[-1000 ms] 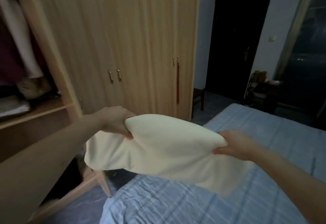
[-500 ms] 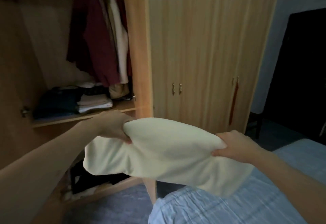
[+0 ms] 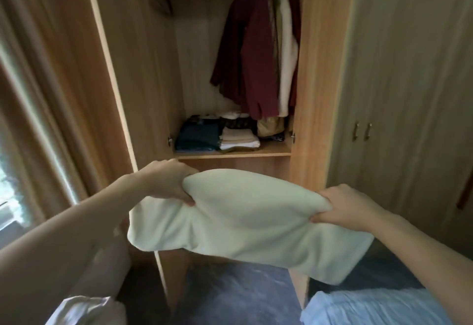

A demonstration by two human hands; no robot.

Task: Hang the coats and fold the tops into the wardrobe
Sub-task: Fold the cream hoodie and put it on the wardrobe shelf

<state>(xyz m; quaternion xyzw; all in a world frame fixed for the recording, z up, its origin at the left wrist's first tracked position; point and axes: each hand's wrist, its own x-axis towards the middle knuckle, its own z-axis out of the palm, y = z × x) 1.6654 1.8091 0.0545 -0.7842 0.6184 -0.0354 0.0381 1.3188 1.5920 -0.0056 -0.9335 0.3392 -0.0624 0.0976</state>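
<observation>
Two hands carry one folded cream top point(image 3: 245, 224) toward the open wardrobe point(image 3: 317, 94). Wardrobe bay directly ahead, door point(image 3: 122, 68) swung out at left; closed doors with paired handles point(image 3: 361, 132) at right. Rail section: dark red coats point(image 3: 245, 53) and one pale coat point(image 3: 288, 50) hang bunched at the right side, which leaves the left of the rail free. Shelf point(image 3: 233, 155) beneath them carries folded stacks: dark pile point(image 3: 198, 136) at left, pale pile point(image 3: 239, 139) just beside it, a tan item point(image 3: 270, 126) behind at right.

Bed corner with blue sheet point(image 3: 358, 309) at lower right; a white cloth heap point(image 3: 84, 309) at lower left.

Cream top is held in the air below the shelf front, not yet touching it. Left hand point(image 3: 169, 181) grips its left end, fingers curled over, thumb under. Right hand point(image 3: 343, 206) pinches its right end likewise. Judgement: an end-to-end hold keeps the fold from slumping open; lower layers sag between and below the grips regardless.

Step in hand, as judged: lift to shelf height and set down on a pile. Risk: the fold spills while sliding in.
</observation>
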